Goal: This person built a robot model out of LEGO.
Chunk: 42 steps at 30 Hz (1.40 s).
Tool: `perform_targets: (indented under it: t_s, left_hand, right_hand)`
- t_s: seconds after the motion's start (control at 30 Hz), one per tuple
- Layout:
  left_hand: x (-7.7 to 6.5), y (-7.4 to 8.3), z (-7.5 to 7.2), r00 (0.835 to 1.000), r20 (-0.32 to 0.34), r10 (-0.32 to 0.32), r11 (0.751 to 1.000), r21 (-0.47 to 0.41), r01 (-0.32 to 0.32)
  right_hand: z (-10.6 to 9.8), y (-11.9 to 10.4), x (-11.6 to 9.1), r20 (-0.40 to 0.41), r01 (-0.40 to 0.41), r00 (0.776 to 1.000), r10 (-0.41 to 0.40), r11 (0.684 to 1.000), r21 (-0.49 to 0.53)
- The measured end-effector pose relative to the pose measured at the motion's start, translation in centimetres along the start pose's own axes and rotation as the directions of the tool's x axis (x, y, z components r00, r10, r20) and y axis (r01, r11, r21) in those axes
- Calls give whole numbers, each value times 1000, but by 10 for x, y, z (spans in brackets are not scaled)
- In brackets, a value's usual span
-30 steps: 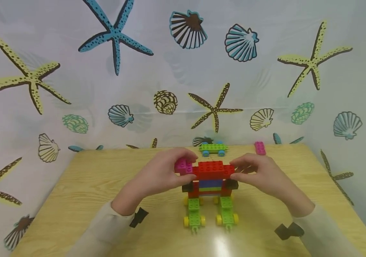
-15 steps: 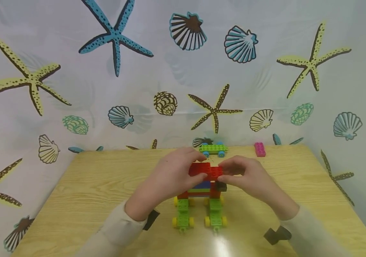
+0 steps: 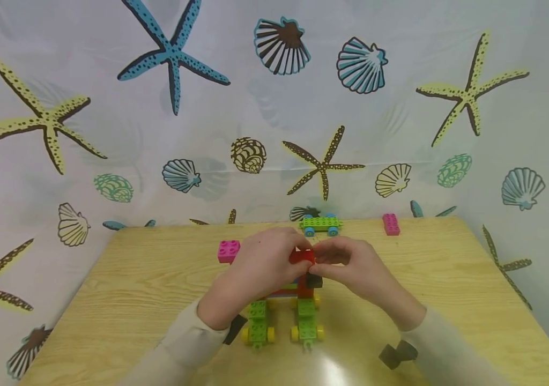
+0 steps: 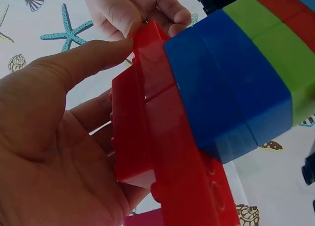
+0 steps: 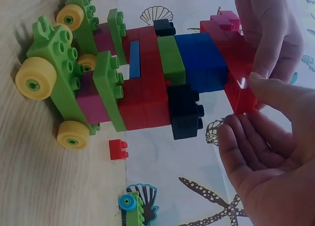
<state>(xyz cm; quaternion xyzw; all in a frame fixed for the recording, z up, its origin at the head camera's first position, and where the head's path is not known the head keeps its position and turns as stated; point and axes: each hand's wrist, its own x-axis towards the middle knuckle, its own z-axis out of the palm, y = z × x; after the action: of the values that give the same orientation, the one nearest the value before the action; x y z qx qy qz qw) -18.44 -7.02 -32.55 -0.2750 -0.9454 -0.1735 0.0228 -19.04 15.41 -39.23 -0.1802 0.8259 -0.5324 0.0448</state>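
Note:
A toy brick build stands upright on the table, its top a row of red bricks [image 4: 162, 103] over blue bricks [image 5: 202, 61] and green bricks [image 5: 171, 63]. My left hand [image 3: 267, 257] grips the red bricks, thumb on the near side and fingers behind. At the row's right end my right hand [image 3: 351, 265] pinches the end red brick [image 5: 241, 99] between thumb and fingers. A pink brick [image 3: 228, 251] sits at the left end of the row. Black bricks [image 5: 183, 112] jut from the build's side. Below are green wheeled bases [image 3: 257, 324] with yellow wheels [image 5: 36, 78].
Behind the build, near the table's back edge, stands a green wheeled base [image 3: 321, 223] with blue wheels. A loose pink brick [image 3: 391, 224] lies to its right. The wooden table [image 3: 149, 279] meets a sea-patterned cloth [image 3: 274, 123] at the back.
The whole build has shifted left along the table, with both hands moving. My left hand has gone from the pink brick at the end to the middle of the red row.

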Motion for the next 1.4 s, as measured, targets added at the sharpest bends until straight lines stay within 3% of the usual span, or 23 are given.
perform_targets:
  t_s: [0.23,0.47,0.8,1.1,1.4]
  left_hand:
    - [-1,-3,3,1000,5,-12,998,-65,12]
    - [-2,-6,6,1000,0,-24,995,-101,24]
    - [-2,-6,9,999,-7,-38,991,-132,36]
    - [-4,-6,12,998,-42,-35,990,-139,29]
    - [-2,-7,11,999,-37,-18,986,-168,12]
  right_hand:
    - [-2,6,-1,14,7,1000,-7,1000,17]
    - [-12,16,0,-8,9,1000,-9,1000,-30]
    - [-47,51,10,-109,-105,990,92,986,-128]
    - [-95,103,27,-240,-268,945,223,948,-175]
    - [-118,140,39,-354,-429,867,351,887,-171]
